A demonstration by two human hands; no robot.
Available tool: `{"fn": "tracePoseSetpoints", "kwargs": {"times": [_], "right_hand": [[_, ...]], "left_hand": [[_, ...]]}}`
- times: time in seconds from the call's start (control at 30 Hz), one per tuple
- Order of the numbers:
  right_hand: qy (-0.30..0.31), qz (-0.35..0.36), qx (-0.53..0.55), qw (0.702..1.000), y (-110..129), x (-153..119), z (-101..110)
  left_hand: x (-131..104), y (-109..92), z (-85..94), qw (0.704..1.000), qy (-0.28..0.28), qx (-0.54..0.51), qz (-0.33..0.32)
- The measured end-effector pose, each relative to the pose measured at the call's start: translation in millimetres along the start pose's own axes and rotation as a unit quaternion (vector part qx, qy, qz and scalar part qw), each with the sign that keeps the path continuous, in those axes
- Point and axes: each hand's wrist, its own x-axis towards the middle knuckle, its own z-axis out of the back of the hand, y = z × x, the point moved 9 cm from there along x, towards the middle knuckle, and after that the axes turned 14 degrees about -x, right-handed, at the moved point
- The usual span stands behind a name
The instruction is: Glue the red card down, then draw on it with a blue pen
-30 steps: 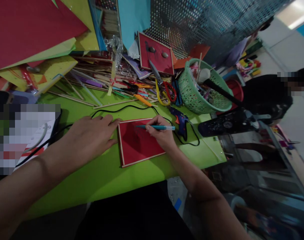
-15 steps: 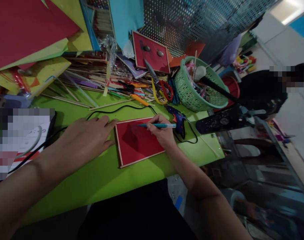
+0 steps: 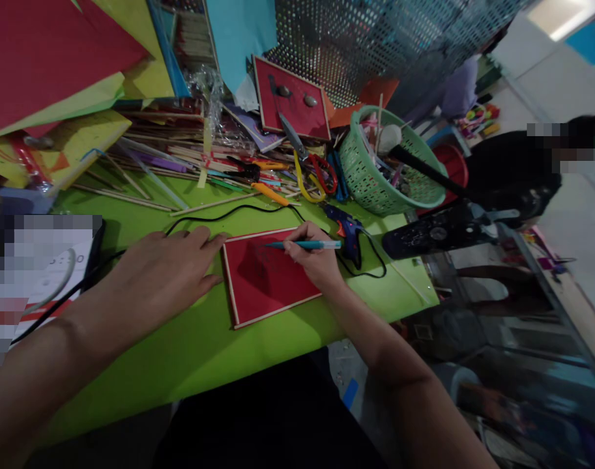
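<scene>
A red panel [image 3: 277, 286] edged with pale strips lies on the green table [image 3: 189, 358], with faint dark lines on its upper left part. My right hand [image 3: 317, 257] rests over the panel's right side, its fingers closed round a teal pen [image 3: 309, 245] whose tip points left onto the red surface. Flat at the panel's left edge lies my left hand [image 3: 174, 267], palm down with thumb and fingers apart, holding nothing. Its fingertips are at the panel's upper left corner.
Behind the panel lie a glue gun [image 3: 348, 231], scissors [image 3: 321, 174], an orange cutter [image 3: 270, 194] and many thin sticks. A green basket [image 3: 370, 176] stands at the back right. Another red panel [image 3: 297, 117] leans behind. A tablet lies far left; a person is at right.
The view has shifted slightly, moving the scene a little to the left. Both hands keep nearly the same pose, the right one still closed on the pen.
</scene>
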Motion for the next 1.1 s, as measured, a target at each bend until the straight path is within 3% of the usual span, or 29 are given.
{"fn": "tracePoseSetpoints", "kwargs": {"times": [1.1], "right_hand": [[-0.028,-0.024,-0.015,0.999,-1.7,0.5,4.0]], "left_hand": [[-0.1,0.7,-1.5,1.000,0.004,-0.008,0.001]]}}
